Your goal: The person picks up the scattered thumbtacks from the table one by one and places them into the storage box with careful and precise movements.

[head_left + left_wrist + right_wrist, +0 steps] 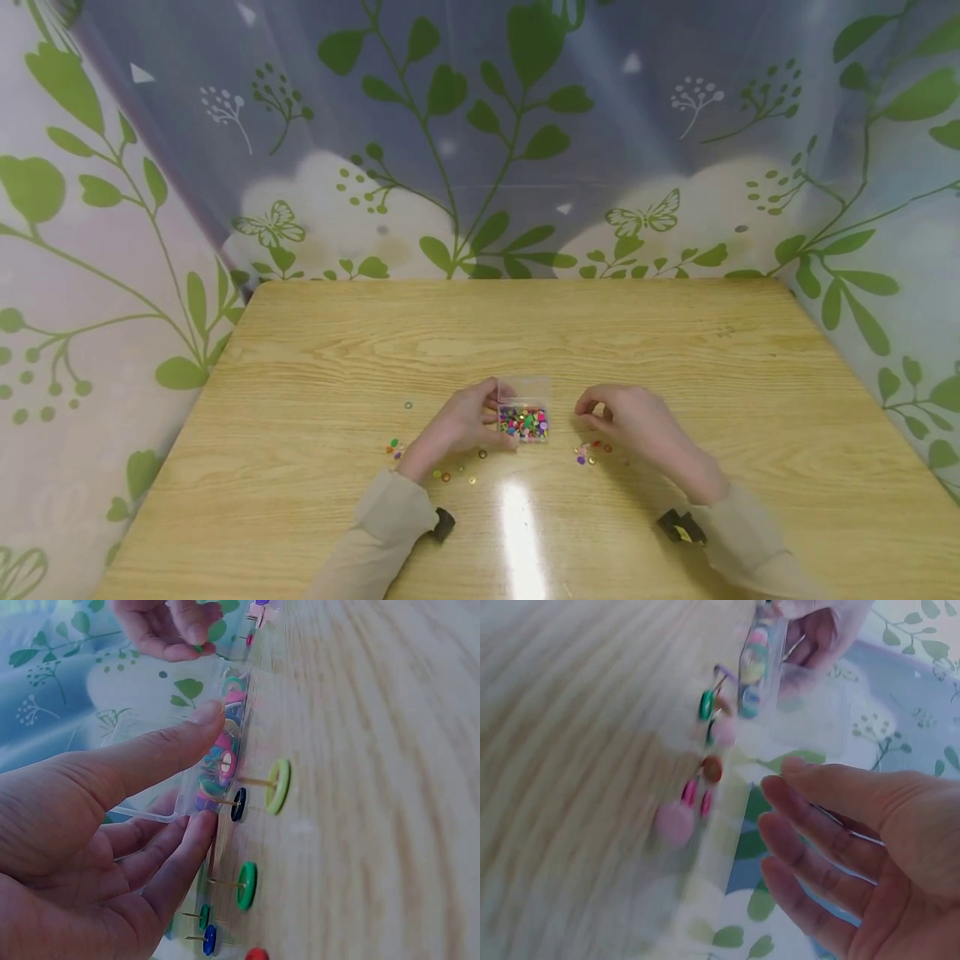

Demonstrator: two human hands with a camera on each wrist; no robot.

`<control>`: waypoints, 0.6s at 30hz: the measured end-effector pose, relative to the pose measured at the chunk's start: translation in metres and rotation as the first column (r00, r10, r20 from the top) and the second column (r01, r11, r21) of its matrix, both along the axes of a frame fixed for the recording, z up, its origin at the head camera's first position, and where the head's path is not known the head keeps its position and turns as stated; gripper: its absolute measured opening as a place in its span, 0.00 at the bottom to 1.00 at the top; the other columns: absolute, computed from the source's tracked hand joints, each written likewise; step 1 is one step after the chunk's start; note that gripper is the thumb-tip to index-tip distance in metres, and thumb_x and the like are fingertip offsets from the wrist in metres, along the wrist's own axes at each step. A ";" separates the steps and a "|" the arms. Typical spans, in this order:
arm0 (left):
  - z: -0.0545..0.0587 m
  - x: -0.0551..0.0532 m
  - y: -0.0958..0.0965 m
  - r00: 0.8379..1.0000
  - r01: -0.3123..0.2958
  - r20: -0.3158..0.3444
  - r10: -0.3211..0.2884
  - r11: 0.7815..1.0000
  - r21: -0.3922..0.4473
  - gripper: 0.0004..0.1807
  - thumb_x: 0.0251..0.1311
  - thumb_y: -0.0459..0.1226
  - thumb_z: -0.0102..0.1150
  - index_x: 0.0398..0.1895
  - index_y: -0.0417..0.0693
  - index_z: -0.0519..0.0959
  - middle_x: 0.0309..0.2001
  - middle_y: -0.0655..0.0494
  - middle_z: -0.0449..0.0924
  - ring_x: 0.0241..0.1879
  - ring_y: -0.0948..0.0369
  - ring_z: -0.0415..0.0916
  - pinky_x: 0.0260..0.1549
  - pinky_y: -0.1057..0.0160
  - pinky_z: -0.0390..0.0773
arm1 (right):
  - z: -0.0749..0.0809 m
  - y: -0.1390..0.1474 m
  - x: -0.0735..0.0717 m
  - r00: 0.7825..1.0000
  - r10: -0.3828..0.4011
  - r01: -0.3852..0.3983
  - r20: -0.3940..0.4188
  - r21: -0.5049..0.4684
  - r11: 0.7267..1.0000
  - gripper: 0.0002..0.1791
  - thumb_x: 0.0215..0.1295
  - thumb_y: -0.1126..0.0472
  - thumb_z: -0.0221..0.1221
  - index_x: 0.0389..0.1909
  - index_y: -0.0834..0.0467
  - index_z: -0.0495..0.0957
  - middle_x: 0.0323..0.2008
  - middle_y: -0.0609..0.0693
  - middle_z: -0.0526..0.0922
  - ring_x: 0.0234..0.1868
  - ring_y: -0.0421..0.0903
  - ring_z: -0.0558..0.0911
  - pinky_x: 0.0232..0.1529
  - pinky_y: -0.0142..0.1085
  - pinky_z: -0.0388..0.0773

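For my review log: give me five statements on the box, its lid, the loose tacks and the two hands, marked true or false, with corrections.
1. The left hand holds the small clear plastic box. True.
2. The box's lid is closed. False: the clear plastic lid stands open.
3. Loose multicoloured round-headed thumbtacks lie on both sides of the box. True.
4. The right hand has its fingers inside the box. False: the right hand is to the right of the box, apart from it.
5. The light wood-grain tabletop lies under the box. True.
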State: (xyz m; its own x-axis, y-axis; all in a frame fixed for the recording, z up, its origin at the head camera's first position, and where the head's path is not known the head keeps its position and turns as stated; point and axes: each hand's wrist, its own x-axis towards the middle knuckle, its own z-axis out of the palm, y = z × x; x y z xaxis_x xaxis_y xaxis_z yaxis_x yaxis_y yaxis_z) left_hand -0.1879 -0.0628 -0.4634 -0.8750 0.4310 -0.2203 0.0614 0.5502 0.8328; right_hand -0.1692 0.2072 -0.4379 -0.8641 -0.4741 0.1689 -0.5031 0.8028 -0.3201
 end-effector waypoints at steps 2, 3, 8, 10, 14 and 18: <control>0.000 0.000 0.000 1.000 -0.001 -0.001 0.001 1.000 0.000 0.35 0.49 0.37 0.80 0.62 0.49 0.74 0.56 0.49 0.76 0.58 0.48 0.78 0.59 0.54 0.80 | 0.000 -0.006 0.000 0.999 0.022 -0.022 -0.039 -0.003 1.000 0.03 0.62 0.63 0.69 0.34 0.51 0.85 0.31 0.43 0.88 0.24 0.34 0.79 0.23 0.26 0.76; 0.000 0.000 0.000 1.000 -0.002 0.001 0.002 1.000 0.004 0.35 0.49 0.37 0.80 0.61 0.49 0.74 0.56 0.49 0.76 0.58 0.48 0.78 0.59 0.54 0.80 | 0.001 -0.009 0.000 0.998 0.033 -0.033 -0.058 -0.006 0.999 0.03 0.62 0.62 0.70 0.34 0.51 0.85 0.31 0.42 0.87 0.24 0.33 0.79 0.23 0.26 0.75; -0.001 0.000 0.000 1.000 0.001 0.005 -0.001 1.000 0.028 0.35 0.49 0.36 0.80 0.61 0.48 0.74 0.57 0.49 0.76 0.58 0.48 0.77 0.59 0.54 0.80 | 0.001 -0.025 0.000 0.985 0.090 -0.098 -0.145 -0.044 0.994 0.06 0.59 0.61 0.72 0.31 0.49 0.84 0.28 0.40 0.87 0.23 0.33 0.78 0.22 0.24 0.73; -0.002 0.000 -0.001 1.000 0.005 -0.002 -0.005 1.000 0.026 0.35 0.49 0.36 0.80 0.61 0.48 0.74 0.57 0.49 0.76 0.57 0.47 0.78 0.58 0.54 0.81 | 0.001 -0.030 0.000 0.981 0.101 -0.113 -0.165 -0.061 0.992 0.06 0.58 0.60 0.73 0.30 0.49 0.84 0.28 0.40 0.86 0.23 0.33 0.78 0.22 0.24 0.73; -0.001 -0.001 -0.001 1.000 0.013 -0.016 -0.013 1.000 0.009 0.36 0.48 0.37 0.80 0.62 0.48 0.74 0.58 0.49 0.76 0.57 0.47 0.78 0.58 0.54 0.81 | 0.001 -0.037 0.001 0.982 0.097 -0.113 -0.160 -0.101 0.988 0.05 0.57 0.60 0.73 0.31 0.51 0.85 0.28 0.41 0.87 0.23 0.33 0.78 0.22 0.22 0.73; -0.001 -0.001 -0.001 1.000 0.015 -0.018 -0.015 1.000 0.005 0.35 0.49 0.37 0.80 0.61 0.48 0.74 0.57 0.48 0.76 0.57 0.47 0.78 0.58 0.53 0.81 | 0.000 -0.040 0.002 0.985 0.090 -0.111 -0.144 -0.138 0.984 0.04 0.58 0.61 0.72 0.34 0.53 0.87 0.30 0.44 0.89 0.23 0.33 0.80 0.22 0.22 0.74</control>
State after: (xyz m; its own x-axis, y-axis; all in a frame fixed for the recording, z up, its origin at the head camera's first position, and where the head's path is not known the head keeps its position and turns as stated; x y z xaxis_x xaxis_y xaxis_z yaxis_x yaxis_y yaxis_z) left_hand -0.1884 -0.0638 -0.4646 -0.8722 0.4451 -0.2027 0.0843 0.5451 0.8341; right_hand -0.1674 0.1675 -0.4376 -0.7773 -0.5190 0.3556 -0.6258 0.6959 -0.3523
